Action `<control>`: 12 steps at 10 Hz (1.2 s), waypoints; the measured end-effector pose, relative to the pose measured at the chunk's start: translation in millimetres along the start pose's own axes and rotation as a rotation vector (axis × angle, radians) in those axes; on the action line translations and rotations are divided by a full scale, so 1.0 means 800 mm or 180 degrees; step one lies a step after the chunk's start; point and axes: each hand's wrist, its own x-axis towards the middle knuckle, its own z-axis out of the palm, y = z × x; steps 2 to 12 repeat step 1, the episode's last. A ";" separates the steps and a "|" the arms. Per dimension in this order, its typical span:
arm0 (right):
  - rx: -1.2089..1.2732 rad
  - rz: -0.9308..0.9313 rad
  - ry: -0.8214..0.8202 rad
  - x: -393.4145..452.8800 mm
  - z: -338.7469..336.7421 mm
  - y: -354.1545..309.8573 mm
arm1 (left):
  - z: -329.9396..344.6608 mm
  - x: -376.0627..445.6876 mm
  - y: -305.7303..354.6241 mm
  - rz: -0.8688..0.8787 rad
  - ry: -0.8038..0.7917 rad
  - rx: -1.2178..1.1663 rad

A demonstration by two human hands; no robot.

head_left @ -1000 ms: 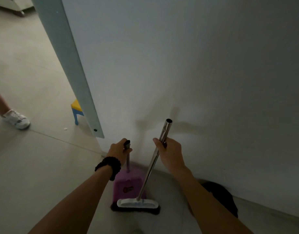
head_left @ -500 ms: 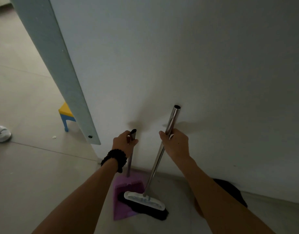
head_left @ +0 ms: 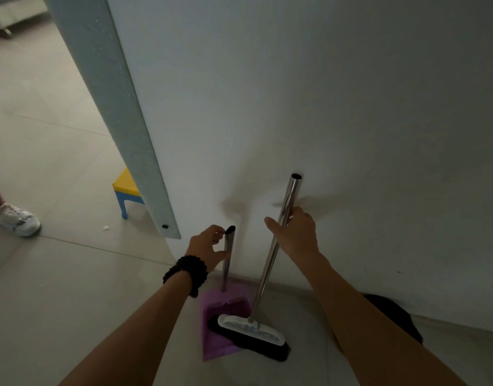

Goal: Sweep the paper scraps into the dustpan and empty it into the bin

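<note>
A purple dustpan [head_left: 216,341] stands on the floor against the white wall, its metal handle [head_left: 228,254] upright. My left hand [head_left: 207,245] holds that handle near the top with thumb and fingertips only, the palm off it. The broom's white head with black bristles [head_left: 250,332] rests partly on the dustpan. Its steel pole [head_left: 291,196] leans toward the wall. My right hand [head_left: 296,232] holds the pole loosely, thumb spread to the left. One small white paper scrap [head_left: 106,227] lies on the floor to the left.
A pale door edge [head_left: 114,121] slants down just left of my hands. Behind it stands a yellow and blue stool [head_left: 127,189]. Another person's white shoe [head_left: 17,220] is at the far left. A dark object [head_left: 392,313] sits by the wall at the right.
Both grips have loosened from full fists. The broom head has slid right and forward on the dustpan, and the pole leans more toward the wall.
</note>
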 end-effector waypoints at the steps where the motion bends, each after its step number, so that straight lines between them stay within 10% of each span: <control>1: 0.0087 0.0228 -0.0129 -0.009 -0.013 0.001 | -0.009 -0.006 0.003 0.0031 0.0030 -0.0132; 12: 0.0087 0.0228 -0.0129 -0.009 -0.013 0.001 | -0.009 -0.006 0.003 0.0031 0.0030 -0.0132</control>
